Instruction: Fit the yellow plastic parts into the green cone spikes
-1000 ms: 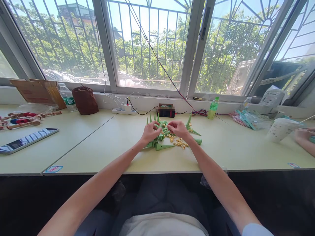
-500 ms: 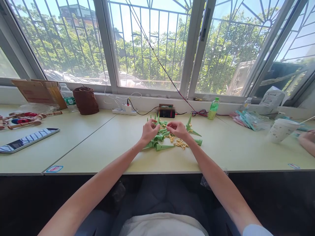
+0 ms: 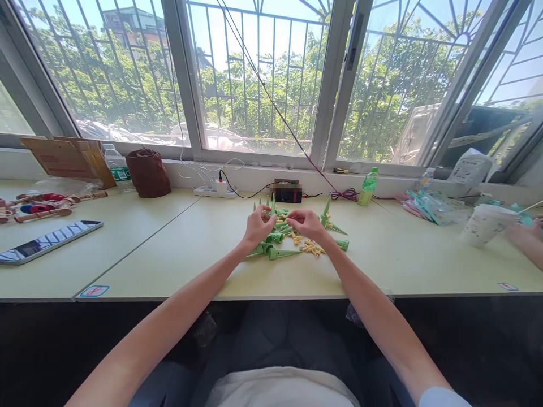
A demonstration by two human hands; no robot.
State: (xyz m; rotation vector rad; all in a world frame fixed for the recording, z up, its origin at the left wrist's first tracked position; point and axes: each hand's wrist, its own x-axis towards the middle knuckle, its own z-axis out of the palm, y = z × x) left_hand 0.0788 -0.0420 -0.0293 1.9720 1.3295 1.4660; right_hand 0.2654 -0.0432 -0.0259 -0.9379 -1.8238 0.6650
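Note:
My left hand (image 3: 258,227) is closed, its thumb and fingers around a green plastic spike (image 3: 274,204) that points upward. Facing it, my right hand (image 3: 309,224) is pinched, fingertips close to that spike; whatever sits between them is too small to make out. Below and between the hands lie hollow green cones (image 3: 284,254), some on their sides. Small pale-yellow pegs (image 3: 312,247) are heaped near my right wrist. Another green spike (image 3: 326,212) stands upright just beyond my right hand. Several more spike tips show behind my left fingers.
A phone (image 3: 289,193) leans by the wall behind the pile. Further out are a power strip (image 3: 214,193), a brown pouch (image 3: 148,173), a green bottle (image 3: 368,187) and a flat tablet-like device (image 3: 51,242). A co-worker's hand (image 3: 526,238) is beside a white cup (image 3: 487,225).
My two hands stay almost where they were, with no clear change in their grip. At the right edge, the co-worker's hand has shifted left, closer to the white cup.

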